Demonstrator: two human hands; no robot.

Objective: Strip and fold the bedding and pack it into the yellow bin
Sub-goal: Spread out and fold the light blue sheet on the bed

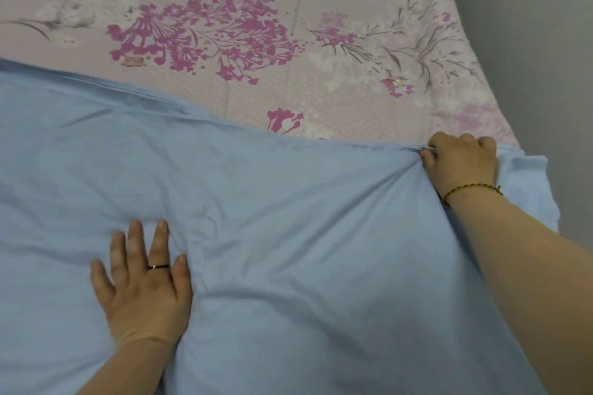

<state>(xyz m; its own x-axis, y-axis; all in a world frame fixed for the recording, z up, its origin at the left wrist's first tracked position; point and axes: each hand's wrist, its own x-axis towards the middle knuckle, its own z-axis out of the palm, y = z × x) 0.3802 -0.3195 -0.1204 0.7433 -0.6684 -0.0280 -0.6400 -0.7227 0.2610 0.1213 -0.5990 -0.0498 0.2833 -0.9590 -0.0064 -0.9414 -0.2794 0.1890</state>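
A light blue sheet point(272, 218) covers the near half of the bed, wrinkled, with its far edge running from the left down to the right. My left hand point(144, 285) presses flat on the sheet with fingers spread. My right hand point(462, 163) grips the sheet's far edge near the bed's right side, fingers curled round the cloth, and creases fan out from that grip. The yellow bin is out of view.
Beyond the blue sheet lies a pink floral bed cover point(256, 26) over the far half of the bed. The bed's right edge drops to a grey floor point(539, 42).
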